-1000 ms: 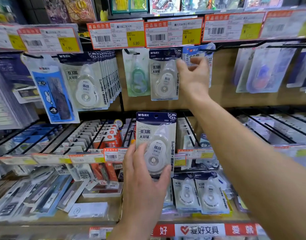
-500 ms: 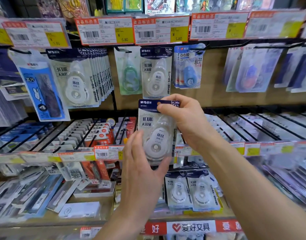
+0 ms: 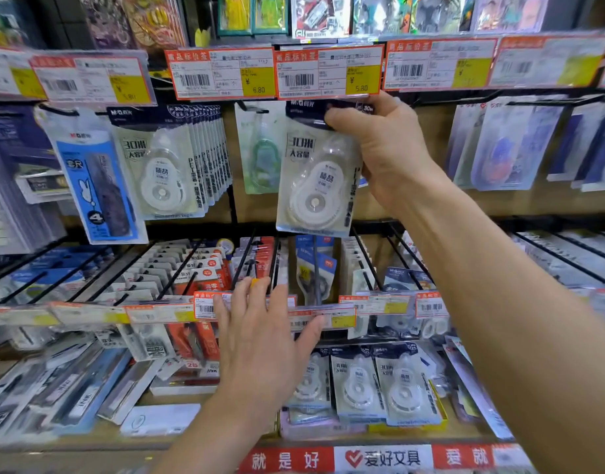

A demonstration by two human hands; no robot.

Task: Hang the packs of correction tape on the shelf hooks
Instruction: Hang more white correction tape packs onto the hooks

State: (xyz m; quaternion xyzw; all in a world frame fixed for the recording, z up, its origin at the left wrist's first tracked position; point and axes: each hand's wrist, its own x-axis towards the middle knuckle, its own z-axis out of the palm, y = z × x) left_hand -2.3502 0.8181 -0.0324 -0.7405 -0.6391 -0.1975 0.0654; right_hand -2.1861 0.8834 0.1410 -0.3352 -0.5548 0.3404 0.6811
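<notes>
Just changed: your right hand (image 3: 386,152) now carries the clear blister pack of white correction tape with a dark blue header (image 3: 316,179) alone, up in the top row. Half a second ago both hands held it lower down.
Right hand: its fingers and thumb pinch the pack's header, right under the orange-bordered price label marked 5.80 (image 3: 328,71).
Left hand: your left hand (image 3: 260,343) has let go. It hovers flat with spread fingers in front of the orange-and-white price strip (image 3: 205,307), gripping nothing.
Pack position: the pack is upright and slightly tilted, with its header at hook height, just right of the pale green hanging pack (image 3: 263,155).
Hook: it is hidden behind the label and your fingers, so you cannot tell whether the hole is threaded yet.
Meaning: this looks like the threading step. You have not released the pack, so treat it as not yet hung.
Packs in hand: one.
Same packs on the left hook: one front pack (image 3: 161,172) with roughly nine edges behind it. The exact number is unclear.
Same packs waiting below: three fronts show in the yellow-edged carton (image 3: 441,408), the leftmost partly behind your left hand.
Pack seen on this hook earlier: now covered by the one you hold.
Green packs: one.
Blue rabbit-printed pack (image 3: 92,179): one.
Hands: two, one busy and one free.
</notes>
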